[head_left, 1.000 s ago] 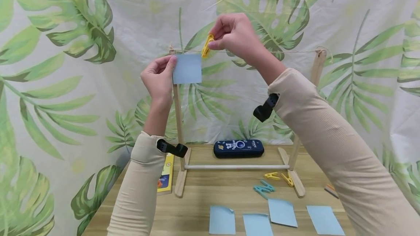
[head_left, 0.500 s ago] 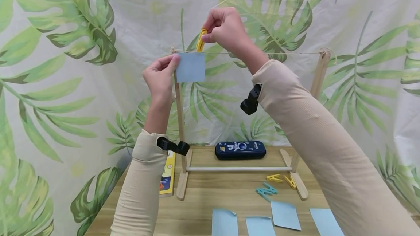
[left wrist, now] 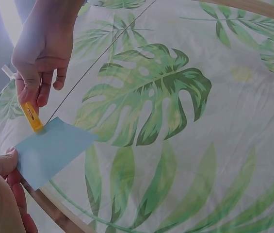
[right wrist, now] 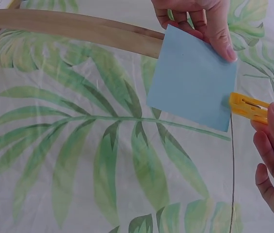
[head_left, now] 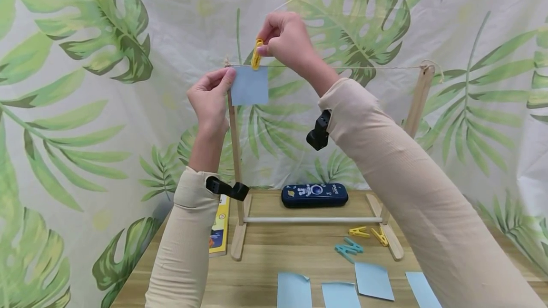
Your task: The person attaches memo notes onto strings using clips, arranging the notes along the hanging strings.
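Observation:
My left hand (head_left: 212, 96) pinches the left edge of a square blue paper note (head_left: 250, 87) between thumb and fingers, near its upper corner. The note hangs upright at the string (head_left: 364, 67), by the left post. Above it, my right hand (head_left: 286, 39) pinches a yellow clothespin (head_left: 257, 55) that points down. In the right wrist view, the tip of the clothespin (right wrist: 246, 106) overlaps the top edge of the note (right wrist: 195, 80) where the string meets it. From the left wrist, the clothespin (left wrist: 31, 117) likewise meets the note's upper edge (left wrist: 54, 150).
A wooden frame with a right post (head_left: 417, 99) and white crossbar (head_left: 312, 220) stands on the table (head_left: 265, 270). Around it lie a dark pencil case (head_left: 314, 195), yellow clothespins (head_left: 358, 232), teal clothespins (head_left: 348, 248), several blue notes (head_left: 374, 281) and a yellow book (head_left: 219, 232).
My right hand has moved left and brought the yellow clothespin from beside the note onto its top edge. My left hand keeps its pinch on the note and has barely shifted.

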{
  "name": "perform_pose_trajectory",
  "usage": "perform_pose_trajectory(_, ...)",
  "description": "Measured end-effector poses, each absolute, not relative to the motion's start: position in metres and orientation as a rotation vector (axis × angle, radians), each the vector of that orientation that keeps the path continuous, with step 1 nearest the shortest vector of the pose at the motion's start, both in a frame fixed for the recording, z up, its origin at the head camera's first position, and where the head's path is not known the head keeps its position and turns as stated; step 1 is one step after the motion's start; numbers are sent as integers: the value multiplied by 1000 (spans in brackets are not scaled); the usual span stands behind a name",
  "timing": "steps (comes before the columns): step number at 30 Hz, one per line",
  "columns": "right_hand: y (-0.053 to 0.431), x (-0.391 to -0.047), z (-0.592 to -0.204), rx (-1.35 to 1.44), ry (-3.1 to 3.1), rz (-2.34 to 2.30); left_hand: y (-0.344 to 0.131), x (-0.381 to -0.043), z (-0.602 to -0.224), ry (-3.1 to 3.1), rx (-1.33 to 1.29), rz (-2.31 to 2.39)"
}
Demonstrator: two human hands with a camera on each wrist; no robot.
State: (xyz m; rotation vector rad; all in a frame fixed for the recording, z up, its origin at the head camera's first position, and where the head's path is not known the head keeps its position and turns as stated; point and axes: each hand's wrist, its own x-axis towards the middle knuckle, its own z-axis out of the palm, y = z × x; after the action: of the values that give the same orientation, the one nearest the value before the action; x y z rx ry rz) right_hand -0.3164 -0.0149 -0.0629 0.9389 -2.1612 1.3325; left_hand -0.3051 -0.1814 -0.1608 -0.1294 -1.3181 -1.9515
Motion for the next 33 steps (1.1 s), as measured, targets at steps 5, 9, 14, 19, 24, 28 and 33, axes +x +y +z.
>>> perform_pose_trajectory(5, -19, -317, -65, 933, -2164, 1308, -181, -304, -161, -1315, -145, -1948)
perform_pose_trajectory(9, -23, -317, -66, 921, -2179, 1256, -181, -304, -161, -1312, -152, -1951)
perform_pose_trajectory(14, -27, -317, -66, 908, -2198, 1204, -180, -304, -161, -1293, -149, -1954)
perform_pose_trajectory(19, -30, -317, -67, 910, -2210, 1202, -180, -306, -161, -1273, -146, -1966)
perform_pose_trajectory(24, -33, -317, -68, 903, -2236, 1192, -179, -308, -161, -1258, -140, -1964)
perform_pose_trajectory(28, -35, -317, -69, 893, -2264, 1184, -178, -309, -162, -1245, -146, -1961)
perform_pose_trajectory(33, -36, -317, -69, 876, -2301, 1170, -177, -308, -162, -1249, -138, -1960)
